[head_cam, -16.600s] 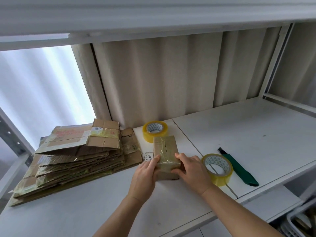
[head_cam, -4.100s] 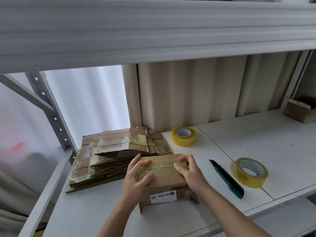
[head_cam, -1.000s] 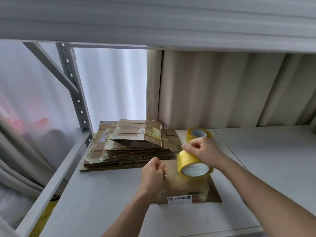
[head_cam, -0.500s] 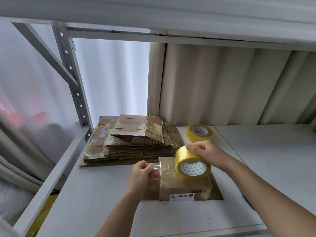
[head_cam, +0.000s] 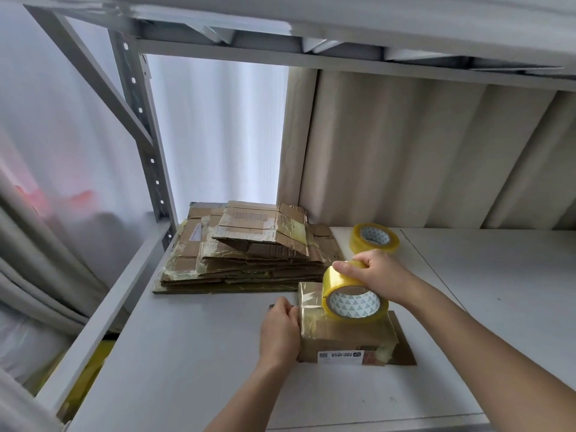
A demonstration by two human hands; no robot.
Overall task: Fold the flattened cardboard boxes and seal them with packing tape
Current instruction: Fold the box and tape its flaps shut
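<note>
- Fingers of your left hand (head_cam: 278, 330) press the loose tape end against the left side of the folded box (head_cam: 346, 339); your right hand (head_cam: 378, 277) is curled over the tape roll (head_cam: 353, 296), which hangs just above the box top.
- Keep that left press firm so the end doesn't lift as you pull.
- Draw the roll straight across the top seam, low and taut, to avoid wrinkles.
- Box sits on the shelf (head_cam: 193, 363), just in front of the stack of flattened boxes (head_cam: 246, 254); a spare roll (head_cam: 375, 238) lies behind.
</note>
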